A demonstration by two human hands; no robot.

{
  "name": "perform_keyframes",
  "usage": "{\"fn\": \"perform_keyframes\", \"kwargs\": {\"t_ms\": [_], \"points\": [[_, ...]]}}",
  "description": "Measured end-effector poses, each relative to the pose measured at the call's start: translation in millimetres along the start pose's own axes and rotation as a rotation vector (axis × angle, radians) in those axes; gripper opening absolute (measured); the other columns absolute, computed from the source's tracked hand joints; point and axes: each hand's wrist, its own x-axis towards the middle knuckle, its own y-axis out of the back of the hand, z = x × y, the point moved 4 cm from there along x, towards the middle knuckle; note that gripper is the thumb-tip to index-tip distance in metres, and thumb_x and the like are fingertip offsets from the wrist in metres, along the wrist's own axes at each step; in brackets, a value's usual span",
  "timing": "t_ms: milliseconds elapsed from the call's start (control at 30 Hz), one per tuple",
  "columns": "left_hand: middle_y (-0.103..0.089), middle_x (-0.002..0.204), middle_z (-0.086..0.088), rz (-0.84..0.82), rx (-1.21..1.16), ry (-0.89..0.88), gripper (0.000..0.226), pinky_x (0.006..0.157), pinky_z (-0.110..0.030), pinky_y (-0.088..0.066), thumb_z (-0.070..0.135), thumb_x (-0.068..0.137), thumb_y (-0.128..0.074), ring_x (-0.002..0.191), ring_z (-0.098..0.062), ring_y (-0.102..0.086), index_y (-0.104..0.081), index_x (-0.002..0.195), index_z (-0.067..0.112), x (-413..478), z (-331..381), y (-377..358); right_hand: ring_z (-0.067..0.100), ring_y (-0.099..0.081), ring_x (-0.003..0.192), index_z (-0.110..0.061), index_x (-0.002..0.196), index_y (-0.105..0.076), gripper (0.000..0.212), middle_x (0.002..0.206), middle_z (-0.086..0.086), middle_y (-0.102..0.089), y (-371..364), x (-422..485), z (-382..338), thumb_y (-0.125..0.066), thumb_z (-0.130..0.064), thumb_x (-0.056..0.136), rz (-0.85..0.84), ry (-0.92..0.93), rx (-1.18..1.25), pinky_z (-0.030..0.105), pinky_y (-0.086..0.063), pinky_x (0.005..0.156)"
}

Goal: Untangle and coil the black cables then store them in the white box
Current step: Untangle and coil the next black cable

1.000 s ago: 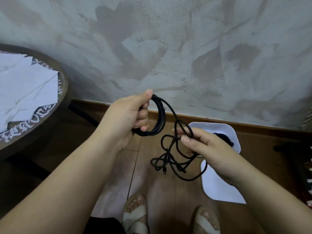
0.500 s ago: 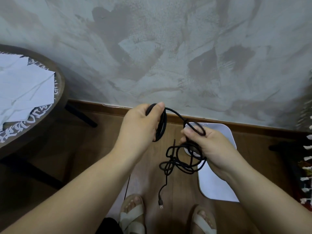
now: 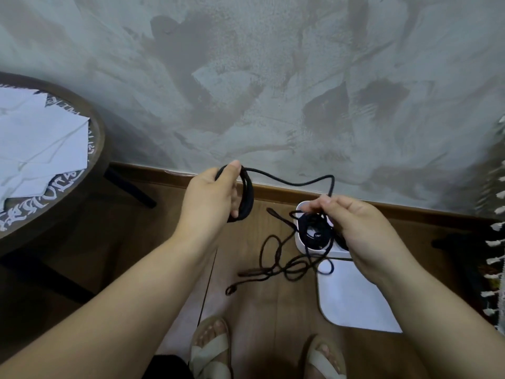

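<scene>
Forward, left hand (image 3: 210, 195) (round coiled cable (image 3: 247, 198))

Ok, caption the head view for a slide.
Left hand holds the coil, right hand pinches the tangled cable above the white box.

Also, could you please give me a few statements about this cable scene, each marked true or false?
1. The left hand grips a coil of thin black cable. True.
2. The right hand is empty. False: it pinches the same cable.
3. White paper sheets lie on the round wooden table. True.
4. The white plastic box stands on that table. False: it sits on the wooden floor by the wall.
5. All the cable is coiled. False: tangled loops hang below the right hand.
</scene>
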Motion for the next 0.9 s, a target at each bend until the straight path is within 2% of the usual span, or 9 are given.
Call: {"fn": "perform_keyframes", "kwargs": {"t_ms": [100, 267, 333, 433, 533, 600, 667, 767, 900], "points": [[-0.023, 0.044, 0.007, -0.188, -0.134, 0.013, 0.033, 0.042, -0.023, -0.032, 0.027, 0.095, -0.050, 0.036, -0.009, -0.022, -0.038, 0.067, 0.014, -7.4, 10.5, -6.7, 0.017, -0.064, 0.097, -0.016, 0.087, -0.066, 0.025, 0.080, -0.004, -0.073, 15.7, 15.5, 12.2, -0.044, -0.016, 0.099, 0.107, -0.095, 0.121, 0.034, -0.044, 0.098], [-0.020, 0.037, 0.008, -0.325, -0.464, 0.113, 0.032, 0.034, -0.017, -0.029, 0.034, 0.077, -0.055, 0.028, -0.005, -0.020, -0.041, 0.053, 0.017, -7.9, 24.7, -1.8, 0.007, -0.043, 0.043, -0.011, 0.090, -0.059, 0.019, 0.052, -0.006, -0.046, 18.9, 17.8, 5.5, -0.044, -0.020, 0.099, 0.096, -0.034, 0.173, 0.030, -0.046, 0.065], [-0.021, 0.034, 0.009, -0.322, -0.617, 0.170, 0.034, 0.032, -0.015, -0.027, 0.035, 0.077, -0.054, 0.026, -0.004, -0.021, -0.043, 0.048, 0.018, -3.1, 28.5, 3.6, 0.008, -0.037, 0.043, -0.012, 0.091, -0.063, 0.019, 0.054, -0.006, -0.046, 18.6, 15.9, 0.6, -0.049, -0.023, 0.097, 0.087, 0.005, 0.073, 0.027, -0.037, 0.056], [-0.022, 0.032, 0.008, -0.293, -0.759, 0.254, 0.038, 0.031, -0.015, -0.027, 0.035, 0.081, -0.052, 0.024, -0.006, -0.023, -0.044, 0.048, 0.018, 1.4, 28.1, 7.0, 0.009, -0.046, 0.051, -0.013, 0.087, -0.067, 0.022, 0.061, -0.004, -0.056, 15.0, 12.3, -2.2, -0.053, -0.027, 0.095, 0.047, 0.049, -0.176, 0.021, -0.040, 0.054], [-0.023, 0.033, 0.006, -0.204, -0.861, 0.349, 0.044, 0.032, -0.014, -0.029, 0.034, 0.094, -0.046, 0.025, -0.007, -0.024, -0.042, 0.054, 0.016, 4.2, 19.0, 6.1, 0.006, -0.059, 0.062, -0.025, 0.084, -0.065, 0.012, 0.072, 0.003, -0.065, 3.9, 8.3, 8.3, -0.058, -0.030, 0.092, -0.173, 0.010, -0.570, 0.017, -0.048, 0.064], [-0.025, 0.035, 0.007, -0.129, -0.892, 0.379, 0.042, 0.034, -0.013, -0.031, 0.034, 0.099, -0.041, 0.027, -0.006, -0.026, -0.040, 0.060, 0.016, 6.9, 11.1, 6.4, -0.003, -0.058, 0.058, -0.026, 0.084, -0.060, 0.010, 0.069, -0.003, -0.064, -1.9, 7.8, 21.0, -0.056, -0.026, 0.093, -0.294, -0.045, -0.773, 0.011, -0.042, 0.058], [-0.028, 0.039, 0.007, -0.070, -0.876, 0.379, 0.040, 0.038, -0.013, -0.035, 0.033, 0.101, -0.039, 0.030, -0.006, -0.029, -0.041, 0.065, 0.015, 9.5, 4.4, 6.5, -0.005, -0.058, 0.056, -0.023, 0.088, -0.054, 0.008, 0.069, -0.007, -0.066, -4.7, 8.3, 26.2, -0.052, -0.021, 0.095, -0.293, -0.061, -0.849, 0.008, -0.036, 0.051], [-0.033, 0.042, 0.006, 0.016, -0.727, 0.274, 0.037, 0.042, -0.015, -0.040, 0.032, 0.102, -0.036, 0.035, -0.008, -0.032, -0.043, 0.070, 0.014, 9.9, 1.2, 5.2, 0.007, -0.063, 0.067, -0.023, 0.083, -0.053, 0.015, 0.070, -0.007, -0.066, -11.1, 5.5, 23.8, -0.048, -0.020, 0.097, -0.294, -0.011, -0.865, 0.013, -0.042, 0.059], [-0.044, 0.047, 0.007, 0.004, 0.029, -0.114, 0.032, 0.054, -0.027, -0.047, 0.028, 0.102, -0.036, 0.044, -0.009, -0.044, -0.047, 0.077, 0.014, -6.4, 13.7, -3.1, 0.011, -0.052, 0.077, -0.021, 0.102, -0.060, 0.019, 0.081, -0.009, -0.057, -33.9, -9.1, 8.3, -0.044, -0.031, 0.099, -0.470, 0.302, -1.151, 0.030, -0.047, 0.074]]}}
